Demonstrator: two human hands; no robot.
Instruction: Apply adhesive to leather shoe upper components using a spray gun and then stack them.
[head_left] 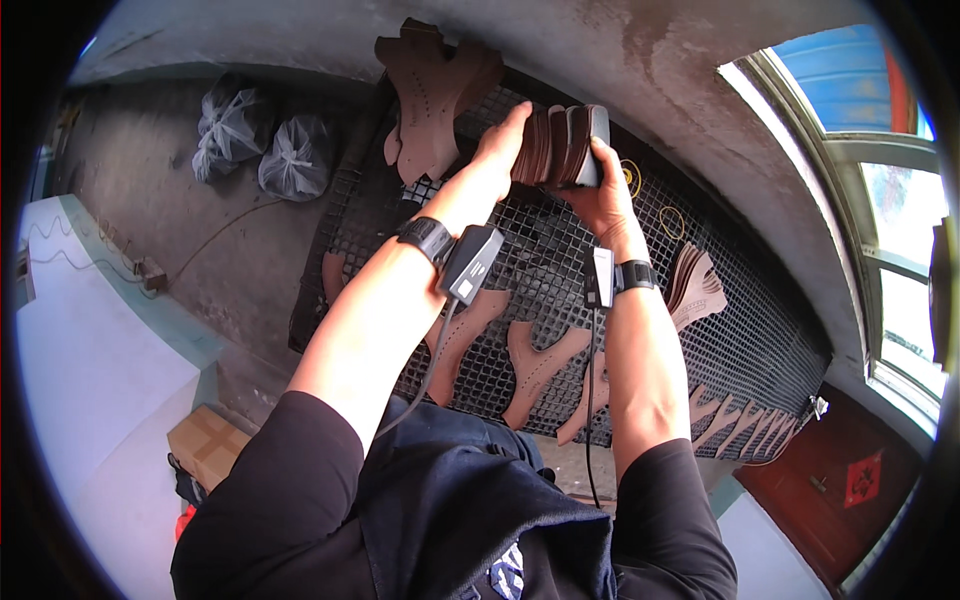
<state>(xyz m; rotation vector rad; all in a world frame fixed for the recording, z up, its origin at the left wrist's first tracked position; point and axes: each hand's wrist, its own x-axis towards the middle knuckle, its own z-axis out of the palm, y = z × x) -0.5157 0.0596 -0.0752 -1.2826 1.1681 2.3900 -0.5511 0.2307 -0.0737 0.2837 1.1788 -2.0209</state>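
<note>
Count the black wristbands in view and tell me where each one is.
2: the left wristband sits just behind the left hand, and the right wristband just behind the right hand. Both show clearly; no others are visible.

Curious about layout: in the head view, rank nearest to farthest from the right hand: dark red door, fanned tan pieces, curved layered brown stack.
1. Brown stack: touching right hand
2. Tan pieces: right, on black grid
3. Red door: lower right
</note>
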